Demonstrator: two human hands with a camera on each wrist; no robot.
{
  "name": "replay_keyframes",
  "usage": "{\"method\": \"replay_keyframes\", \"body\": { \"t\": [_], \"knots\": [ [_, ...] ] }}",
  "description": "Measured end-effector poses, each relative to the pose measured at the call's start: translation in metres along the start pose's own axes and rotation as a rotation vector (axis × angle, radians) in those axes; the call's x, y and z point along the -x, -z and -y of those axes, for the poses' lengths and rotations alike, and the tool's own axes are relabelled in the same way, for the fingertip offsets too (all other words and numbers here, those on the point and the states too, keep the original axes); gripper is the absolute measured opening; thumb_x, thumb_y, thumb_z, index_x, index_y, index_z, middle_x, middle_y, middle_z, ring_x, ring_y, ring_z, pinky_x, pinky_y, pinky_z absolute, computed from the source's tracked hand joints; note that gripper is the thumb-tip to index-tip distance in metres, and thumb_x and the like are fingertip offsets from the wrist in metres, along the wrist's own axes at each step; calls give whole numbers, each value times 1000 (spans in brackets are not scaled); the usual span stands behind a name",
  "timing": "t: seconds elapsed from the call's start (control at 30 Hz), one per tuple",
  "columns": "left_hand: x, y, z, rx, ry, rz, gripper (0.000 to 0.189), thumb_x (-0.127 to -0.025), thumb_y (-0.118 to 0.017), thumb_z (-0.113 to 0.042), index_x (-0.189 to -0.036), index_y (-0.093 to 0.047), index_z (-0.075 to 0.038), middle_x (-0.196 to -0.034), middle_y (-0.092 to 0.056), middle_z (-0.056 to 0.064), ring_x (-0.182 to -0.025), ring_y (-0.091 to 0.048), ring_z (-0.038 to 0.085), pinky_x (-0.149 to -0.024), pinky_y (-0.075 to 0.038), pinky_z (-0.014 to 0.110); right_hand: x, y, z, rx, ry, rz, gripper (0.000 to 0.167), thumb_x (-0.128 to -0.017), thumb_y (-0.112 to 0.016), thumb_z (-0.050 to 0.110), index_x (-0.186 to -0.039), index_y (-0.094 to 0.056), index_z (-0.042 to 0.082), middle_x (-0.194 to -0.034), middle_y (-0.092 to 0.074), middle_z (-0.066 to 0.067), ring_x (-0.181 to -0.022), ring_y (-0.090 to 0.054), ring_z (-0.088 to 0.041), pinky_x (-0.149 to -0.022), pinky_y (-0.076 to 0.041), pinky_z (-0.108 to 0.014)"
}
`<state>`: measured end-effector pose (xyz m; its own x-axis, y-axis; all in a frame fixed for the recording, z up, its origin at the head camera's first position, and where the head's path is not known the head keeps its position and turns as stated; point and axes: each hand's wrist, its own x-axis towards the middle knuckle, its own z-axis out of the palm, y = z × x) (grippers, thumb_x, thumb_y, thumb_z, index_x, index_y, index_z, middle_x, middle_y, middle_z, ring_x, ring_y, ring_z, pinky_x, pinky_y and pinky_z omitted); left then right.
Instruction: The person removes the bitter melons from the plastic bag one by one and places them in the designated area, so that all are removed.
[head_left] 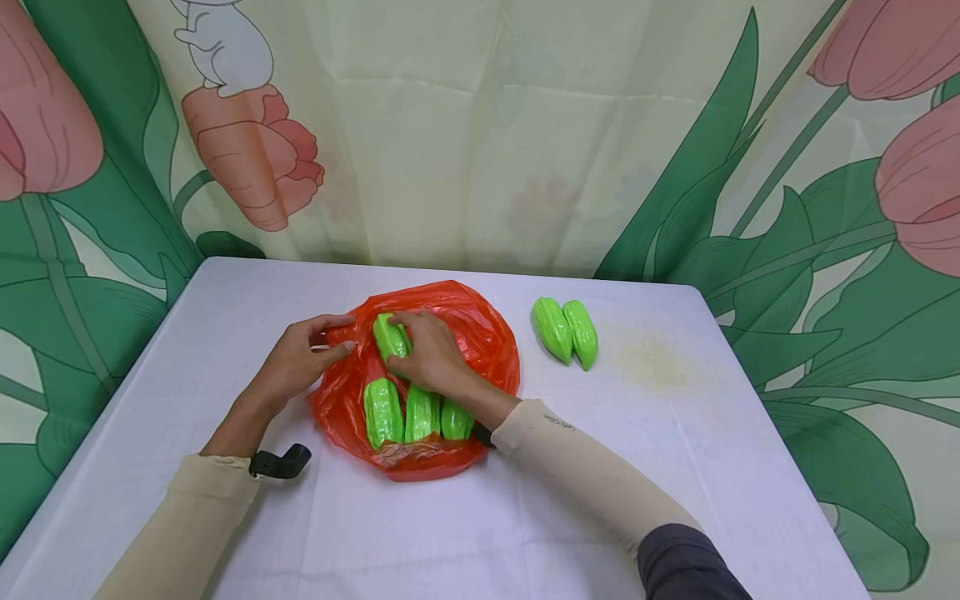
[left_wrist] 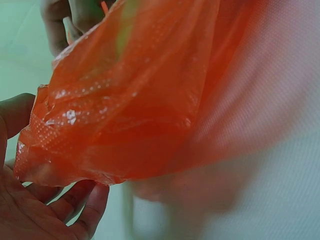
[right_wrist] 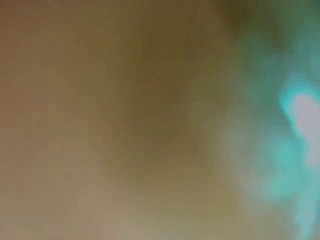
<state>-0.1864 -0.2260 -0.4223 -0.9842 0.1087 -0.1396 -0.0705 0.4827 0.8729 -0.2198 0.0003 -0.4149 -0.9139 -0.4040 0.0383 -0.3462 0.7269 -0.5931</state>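
A red plastic bag point(head_left: 480, 333) lies spread on the table with several bright green, ridged, glossy vegetables on it. My right hand point(head_left: 431, 354) holds the upper green vegetable point(head_left: 388, 335) between thumb and fingers. Below it lie a left green vegetable point(head_left: 383, 414), a middle one point(head_left: 422, 415) and a right one point(head_left: 456, 420), partly under the forearm. At the bag's left edge is my left hand point(head_left: 303, 358), thumb and fingers apart. In the left wrist view its fingers point(left_wrist: 92, 207) touch the bag's rim. The right wrist view is only blur.
Two more green vegetables point(head_left: 553, 330) lie side by side right of the bag. A white cloth covers the table point(head_left: 390, 542), with a faint yellowish stain on the right. Behind stands a printed curtain point(head_left: 465, 167) with tulips. A black wrist device point(head_left: 281, 462) sits on the left wrist.
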Motion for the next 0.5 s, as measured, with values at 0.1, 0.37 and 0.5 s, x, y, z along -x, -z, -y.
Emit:
{"method": "replay_keyframes", "body": {
  "t": [0.1, 0.37, 0.5],
  "knots": [
    [0, 0, -1, 1, 0, 0, 57, -105, -69, -27, -157, -52, -11, -156, -54, 19, -134, -55, 38, -96, -62, 31, 2, 4, 1, -16, 2, -7, 61, -87, -86, 21, -145, -65, 17, -129, -68, -4, -111, -61, -20, -93, -53, -34],
    [0, 1, -1, -13, 6, 1, 56, -105, -68, -26, -157, -52, -13, -157, -53, 18, -136, -55, 38, -96, -62, 32, 9, 15, 4, -66, 6, -18, 61, -89, -85, 21, -146, -64, 21, -120, -65, -3, -100, -62, -16, -79, -54, -26],
    [0, 2, 0, -15, 9, 1, 56, -106, -68, -26, -157, -52, -13, -157, -53, 19, -136, -55, 39, -97, -62, 34, 10, 20, 4, -121, 26, -24, 59, -91, -83, 19, -147, -64, 18, -128, -65, -5, -108, -67, -19, -82, -58, -23]
  ]
}}
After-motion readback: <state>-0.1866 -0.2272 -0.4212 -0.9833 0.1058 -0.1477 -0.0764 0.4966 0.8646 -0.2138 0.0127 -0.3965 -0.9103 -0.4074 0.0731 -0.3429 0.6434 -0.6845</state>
